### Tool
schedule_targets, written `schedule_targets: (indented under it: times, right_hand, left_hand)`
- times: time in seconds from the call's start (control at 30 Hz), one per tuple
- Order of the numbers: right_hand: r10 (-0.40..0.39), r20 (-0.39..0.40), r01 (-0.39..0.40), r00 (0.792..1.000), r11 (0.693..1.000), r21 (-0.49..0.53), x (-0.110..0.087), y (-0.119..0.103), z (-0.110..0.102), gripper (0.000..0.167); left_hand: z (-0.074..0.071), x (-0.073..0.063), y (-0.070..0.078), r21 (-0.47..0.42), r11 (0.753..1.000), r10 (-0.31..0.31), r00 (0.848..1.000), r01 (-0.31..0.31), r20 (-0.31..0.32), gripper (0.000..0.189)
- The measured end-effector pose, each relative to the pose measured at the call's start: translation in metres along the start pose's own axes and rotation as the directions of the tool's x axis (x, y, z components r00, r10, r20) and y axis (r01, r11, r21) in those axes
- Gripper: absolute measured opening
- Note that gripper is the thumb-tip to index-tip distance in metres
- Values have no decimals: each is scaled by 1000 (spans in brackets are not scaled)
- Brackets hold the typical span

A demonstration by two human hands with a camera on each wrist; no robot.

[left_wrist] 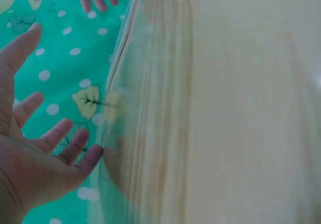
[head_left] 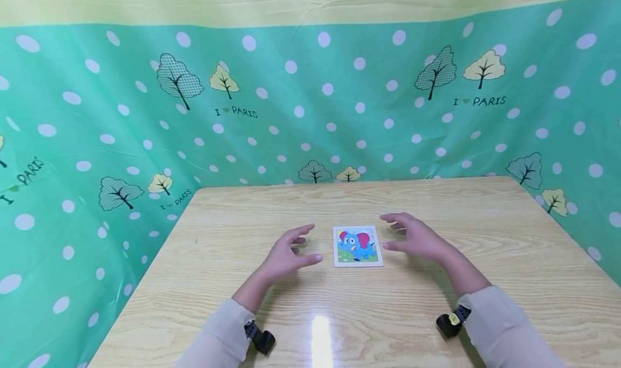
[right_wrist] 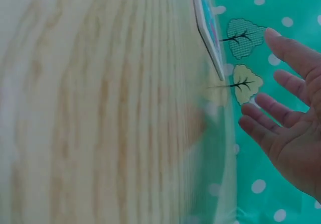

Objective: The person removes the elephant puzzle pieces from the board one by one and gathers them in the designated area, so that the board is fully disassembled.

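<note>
A square picture puzzle board (head_left: 358, 247) with a white frame lies flat on the table. Its picture is a blue elephant with pink ears on green ground. To its left, my left hand (head_left: 292, 254) hovers with fingers spread and nothing in it. My right hand (head_left: 413, 237) is just off the board's right edge, fingers apart and also holding nothing. The right wrist view catches the board (right_wrist: 206, 28) edge-on, beyond the right hand (right_wrist: 286, 113). In the left wrist view, the left hand (left_wrist: 45, 153) shows its palm and loosely bent fingers.
The wooden table (head_left: 233, 217) has a glossy surface with a bright light reflection near the front. A green polka-dot curtain (head_left: 271, 88) with printed trees hangs behind the table and along both sides. A small black camera (head_left: 263, 342) is strapped to each wrist.
</note>
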State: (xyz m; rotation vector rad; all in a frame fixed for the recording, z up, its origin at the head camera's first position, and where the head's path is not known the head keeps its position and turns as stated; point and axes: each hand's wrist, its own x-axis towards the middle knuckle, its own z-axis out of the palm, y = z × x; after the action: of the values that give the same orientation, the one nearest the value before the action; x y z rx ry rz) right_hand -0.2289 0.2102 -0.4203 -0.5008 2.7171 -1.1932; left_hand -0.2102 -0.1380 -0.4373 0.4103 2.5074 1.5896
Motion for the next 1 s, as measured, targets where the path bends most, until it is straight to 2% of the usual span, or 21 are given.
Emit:
schedule_targets:
  times: [0.2, 0.33, 0.77, 1.0]
  right_hand:
    - [6, 53, -6, 999, 1000, 2, 13, -1, 5, 64]
    - [35, 75, -37, 997, 999, 23, 23, 1, 8, 59]
    - [67, 100, -69, 993, 997, 21, 44, 1, 18, 49]
    - [86, 90, -83, 992, 996, -43, 47, 2, 21, 43]
  left_hand:
    - [8, 9, 1, 15, 1000, 4, 1000, -5, 30, 79]
    - [13, 14, 2, -12, 1000, -1, 998, 2, 65, 77]
    - [26, 31, 5, -18, 991, -129, 987, 131, 99, 74]
    - [34, 41, 5, 43, 992, -120, 988, 117, 96, 69]
